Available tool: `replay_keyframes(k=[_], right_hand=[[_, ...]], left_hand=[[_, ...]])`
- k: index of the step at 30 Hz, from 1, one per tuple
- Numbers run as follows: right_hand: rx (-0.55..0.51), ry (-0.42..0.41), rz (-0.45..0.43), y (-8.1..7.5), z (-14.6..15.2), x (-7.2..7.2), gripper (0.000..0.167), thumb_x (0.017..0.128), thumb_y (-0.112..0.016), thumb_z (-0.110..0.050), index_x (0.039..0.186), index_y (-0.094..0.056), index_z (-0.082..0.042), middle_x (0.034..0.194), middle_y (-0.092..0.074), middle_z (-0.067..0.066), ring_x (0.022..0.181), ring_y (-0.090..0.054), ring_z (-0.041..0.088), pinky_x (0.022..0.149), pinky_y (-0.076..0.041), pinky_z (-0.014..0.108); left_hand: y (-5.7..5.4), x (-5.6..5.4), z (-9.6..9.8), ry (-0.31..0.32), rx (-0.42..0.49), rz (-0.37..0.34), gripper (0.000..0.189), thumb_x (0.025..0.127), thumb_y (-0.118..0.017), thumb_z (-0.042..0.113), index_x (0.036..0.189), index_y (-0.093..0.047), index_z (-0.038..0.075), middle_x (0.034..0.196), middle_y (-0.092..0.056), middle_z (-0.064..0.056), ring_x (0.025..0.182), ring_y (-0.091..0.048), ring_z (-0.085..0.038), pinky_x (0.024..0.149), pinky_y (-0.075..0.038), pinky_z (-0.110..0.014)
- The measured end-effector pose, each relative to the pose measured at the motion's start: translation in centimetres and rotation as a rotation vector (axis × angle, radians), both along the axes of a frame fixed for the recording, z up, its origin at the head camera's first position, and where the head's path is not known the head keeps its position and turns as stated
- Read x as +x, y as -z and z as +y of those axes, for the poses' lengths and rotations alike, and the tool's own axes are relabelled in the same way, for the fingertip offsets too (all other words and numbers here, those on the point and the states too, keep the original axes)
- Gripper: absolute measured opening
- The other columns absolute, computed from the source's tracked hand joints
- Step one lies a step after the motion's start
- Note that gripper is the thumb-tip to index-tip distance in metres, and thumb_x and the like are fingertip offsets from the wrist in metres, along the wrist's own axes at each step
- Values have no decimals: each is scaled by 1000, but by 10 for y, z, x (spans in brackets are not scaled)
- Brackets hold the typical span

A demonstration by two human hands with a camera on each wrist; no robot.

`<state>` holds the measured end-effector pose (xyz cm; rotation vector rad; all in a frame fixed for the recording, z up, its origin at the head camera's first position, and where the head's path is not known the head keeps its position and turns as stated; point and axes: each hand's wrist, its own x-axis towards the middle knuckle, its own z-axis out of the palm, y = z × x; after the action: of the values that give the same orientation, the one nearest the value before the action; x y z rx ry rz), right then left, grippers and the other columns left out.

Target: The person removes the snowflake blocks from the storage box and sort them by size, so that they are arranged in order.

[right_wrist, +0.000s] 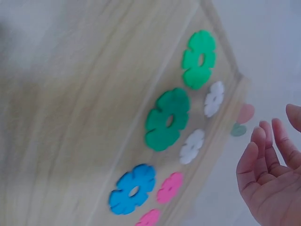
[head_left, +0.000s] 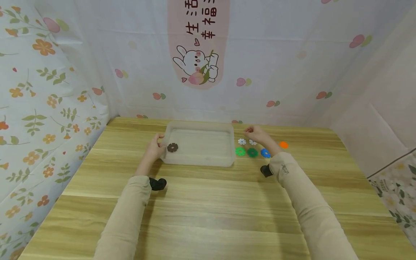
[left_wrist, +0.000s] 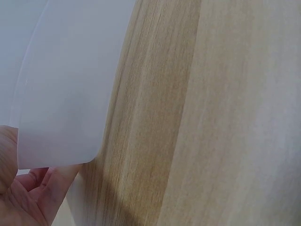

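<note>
My left hand grips the left end of a translucent plastic bin; in the left wrist view, the thumb lies at the rim, fingers outside the wall. A brown flower-shaped disc lies inside near that end. My right hand hovers right of the bin, empty, fingers loosely bent and thumb apart. Below it, two rows of notched discs lie on the table: light green, dark green and blue, beside smaller white and pink ones. My right hand and forearm hide the pink discs from the head view.
An orange disc lies farther right, past my right forearm. The wood-grain table ends at a printed cloth hanging behind the bin. Flowered cloth hangs on the left. Black wrist mounts stick out under both sleeves.
</note>
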<state>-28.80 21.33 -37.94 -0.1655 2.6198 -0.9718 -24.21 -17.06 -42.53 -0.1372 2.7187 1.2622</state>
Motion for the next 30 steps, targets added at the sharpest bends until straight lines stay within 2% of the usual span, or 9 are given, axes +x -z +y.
replay_keyframes(k=[8, 17, 24, 30], right_hand=[[-38, 0, -7, -7, -17, -5, 42, 96, -41, -24, 126, -44, 5, 131, -41, 28, 121, -40, 40, 101, -36, 49], [-72, -13, -25, -10, -36, -7, 43, 96, -42, -23, 129, -43, 5, 131, -41, 26, 114, -47, 37, 94, -43, 44], [-144, -63, -29, -12, -47, -7, 42, 96, -42, -18, 128, -42, 9, 152, -15, 17, 118, -42, 36, 93, -42, 45], [-91, -91, -24, -13, -60, -7, 43, 95, -44, -20, 129, -42, 7, 134, -40, 26, 113, -50, 39, 93, -44, 45]], left_hand=[[0, -1, -3, 0, 9, 4, 47, 89, -44, 2, 135, -33, 4, 94, -49, -14, 81, -47, -21, 62, -39, -24], [0, -1, -4, 0, -5, 4, 48, 90, -43, 2, 136, -32, 5, 92, -49, -14, 79, -47, -20, 61, -40, -23], [2, -1, -4, 3, -13, 13, 47, 89, -44, 1, 135, -34, 5, 93, -52, -16, 79, -49, -21, 61, -41, -23], [2, -2, -4, 12, -25, -5, 48, 90, -45, 2, 136, -33, 6, 101, -52, -20, 88, -50, -25, 65, -43, -25]])
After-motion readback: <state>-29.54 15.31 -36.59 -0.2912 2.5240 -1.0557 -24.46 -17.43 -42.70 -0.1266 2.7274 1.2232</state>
